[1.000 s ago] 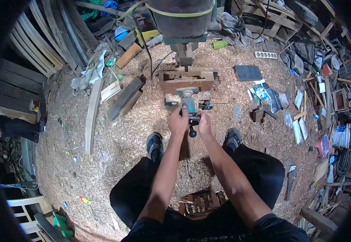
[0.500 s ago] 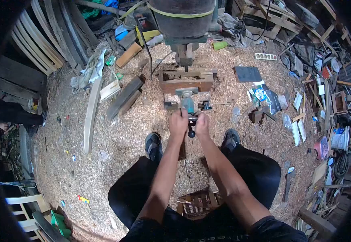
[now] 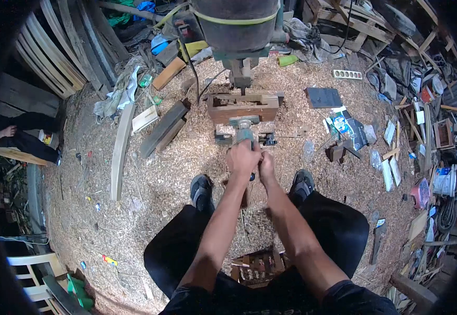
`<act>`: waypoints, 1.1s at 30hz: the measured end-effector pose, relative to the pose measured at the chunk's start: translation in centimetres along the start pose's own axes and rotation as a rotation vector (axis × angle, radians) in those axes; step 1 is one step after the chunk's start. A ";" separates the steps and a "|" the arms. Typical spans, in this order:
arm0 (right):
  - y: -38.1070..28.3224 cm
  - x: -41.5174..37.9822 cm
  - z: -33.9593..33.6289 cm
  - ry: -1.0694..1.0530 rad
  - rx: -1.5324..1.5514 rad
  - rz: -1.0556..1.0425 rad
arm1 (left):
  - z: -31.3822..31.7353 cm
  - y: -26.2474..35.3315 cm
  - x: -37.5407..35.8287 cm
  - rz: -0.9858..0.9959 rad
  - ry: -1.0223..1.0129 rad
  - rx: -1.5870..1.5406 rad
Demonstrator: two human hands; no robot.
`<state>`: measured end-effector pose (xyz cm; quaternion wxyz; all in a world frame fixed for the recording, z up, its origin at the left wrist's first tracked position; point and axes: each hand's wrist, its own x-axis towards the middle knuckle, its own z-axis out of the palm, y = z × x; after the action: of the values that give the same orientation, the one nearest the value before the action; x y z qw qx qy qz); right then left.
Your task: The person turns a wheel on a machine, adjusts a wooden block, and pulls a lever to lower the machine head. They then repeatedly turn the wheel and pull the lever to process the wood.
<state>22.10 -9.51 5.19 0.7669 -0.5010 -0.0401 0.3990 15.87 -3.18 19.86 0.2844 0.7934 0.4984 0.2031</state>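
Observation:
My left hand [image 3: 243,159] is closed around the crank handle [image 3: 252,177] of a vise, its grip partly hidden by the fingers. Beside it, my right hand [image 3: 266,167] is also curled on the crank, close to the left. Just beyond the hands, the greenish metal vise [image 3: 245,132] presses its jaw against a reddish-brown wooden block [image 3: 244,114] with a hollow cut in its top. Directly above that block hangs the machine's chuck [image 3: 240,79] with a bit pointing down, under a large dark motor housing [image 3: 236,31] with a yellow band.
Wood chips cover the ground. Left of the block lie dark beams [image 3: 164,128] and a long curved plank [image 3: 121,152]. On the right are a dark flat slab [image 3: 323,97], a power strip [image 3: 347,74] and plastic packaging [image 3: 344,126]. Another person's hand [image 3: 9,131] shows at far left.
My left hand has shifted to the right and my right hand slightly down, so they are now closer together on the crank. The crank's ball knob has turned mostly out of sight. The other person's hand has risen.

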 end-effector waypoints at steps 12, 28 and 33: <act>-3.3 -1.9 2.6 0.106 -0.714 -0.523 | 3.1 -6.6 0.3 0.009 0.049 -0.603; -2.3 -2.1 -3.5 0.267 -1.319 -0.443 | -2.2 0.7 -3.9 0.129 -0.028 -1.027; -7.0 -5.5 1.7 0.260 -0.614 -0.340 | 1.1 -5.6 -1.7 -0.459 0.068 -0.593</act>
<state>21.64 -13.11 13.51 0.6351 -0.7402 -0.1429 0.1686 12.06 -3.13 15.29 0.5231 0.5371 0.5919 0.2958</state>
